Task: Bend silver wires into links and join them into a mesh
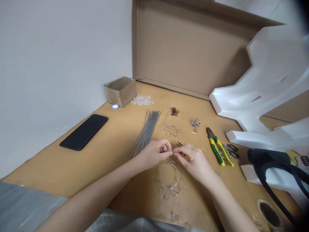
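My left hand point(156, 153) is closed in a pinch on a thin wire, just right of the near end of a bundle of straight grey wires point(148, 129). Fingertips almost touching it, my right hand point(191, 158) pinches the same small wire. Dark pointed tool tips point(179, 144) stick out by the right hand; the rest of that tool is hidden. Below both hands lies a ring of wire with looped petals point(169, 185). A smaller bent wire piece point(172, 131) rests beyond the hands.
Green-yellow pliers point(218, 149) and scissors point(231, 149) lie right. Farther back are a wire coil point(195, 122), black rings point(174, 111), clear beads point(142, 100) and a cardboard box point(121, 91). A black phone point(84, 132) lies left; white foam point(272, 74) stands right.
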Available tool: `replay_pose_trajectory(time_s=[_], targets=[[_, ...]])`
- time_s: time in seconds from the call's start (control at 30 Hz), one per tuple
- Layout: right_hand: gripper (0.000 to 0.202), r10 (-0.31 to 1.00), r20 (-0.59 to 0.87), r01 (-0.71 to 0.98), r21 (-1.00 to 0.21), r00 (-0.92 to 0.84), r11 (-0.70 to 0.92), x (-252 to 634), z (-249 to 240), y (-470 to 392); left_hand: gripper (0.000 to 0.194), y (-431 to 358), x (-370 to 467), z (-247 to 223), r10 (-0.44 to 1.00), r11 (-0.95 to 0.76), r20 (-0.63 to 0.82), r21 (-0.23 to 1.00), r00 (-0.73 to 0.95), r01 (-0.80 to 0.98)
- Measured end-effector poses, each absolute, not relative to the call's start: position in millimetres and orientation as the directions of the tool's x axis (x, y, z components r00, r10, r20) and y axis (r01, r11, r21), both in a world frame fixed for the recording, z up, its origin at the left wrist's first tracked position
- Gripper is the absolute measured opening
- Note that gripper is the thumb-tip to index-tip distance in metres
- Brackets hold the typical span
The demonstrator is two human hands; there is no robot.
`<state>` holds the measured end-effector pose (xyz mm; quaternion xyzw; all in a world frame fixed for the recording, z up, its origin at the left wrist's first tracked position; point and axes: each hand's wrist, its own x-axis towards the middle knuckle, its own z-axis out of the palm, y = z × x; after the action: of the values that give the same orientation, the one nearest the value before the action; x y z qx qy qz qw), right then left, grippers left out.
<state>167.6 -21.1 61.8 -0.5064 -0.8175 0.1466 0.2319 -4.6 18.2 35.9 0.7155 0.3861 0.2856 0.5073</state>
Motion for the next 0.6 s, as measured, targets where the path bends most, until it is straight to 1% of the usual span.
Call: replay_pose_trajectory(time_s=[0.07, 0.13, 0.23, 0.3, 0.4, 0.6], targets=[[0.017, 0.909, 0.242, 0.778, -0.47, -0.34, 0.416, 170, 58, -23, 0.013, 19, -2, 34, 0.865, -0.076, -0.025, 0.981, 0.502, 0.18], [0.017, 0.923, 0.259, 0.793, -0.478, -0.283, 0.377, 173, 54, -25, 0.017, 20, 0, 32, 0.86, 0.05, -0.084, 0.996, 0.504, 0.08], [0.017, 0.933, 0.266, 0.79, -0.505, -0.241, 0.348, 175, 50, -26, 0.024, 22, 1, 28, 0.79, 0.209, -0.132, 0.976, 0.599, -0.062], [0.017, 0.931, 0.251, 0.784, -0.506, -0.264, 0.358, 176, 48, -26, 0.025, 22, 1, 26, 0.744, 0.267, -0.124, 0.956, 0.657, -0.122], [0.019, 0.917, 0.244, 0.782, -0.479, -0.317, 0.398, 176, 47, -25, 0.025, 21, 1, 25, 0.719, 0.275, -0.109, 0.952, 0.687, -0.136], [0.021, 0.905, 0.294, 0.808, -0.421, -0.307, 0.411, 180, 49, -27, 0.022, 23, -3, 33, 0.71, 0.149, -0.076, 0.988, 0.7, -0.044]])
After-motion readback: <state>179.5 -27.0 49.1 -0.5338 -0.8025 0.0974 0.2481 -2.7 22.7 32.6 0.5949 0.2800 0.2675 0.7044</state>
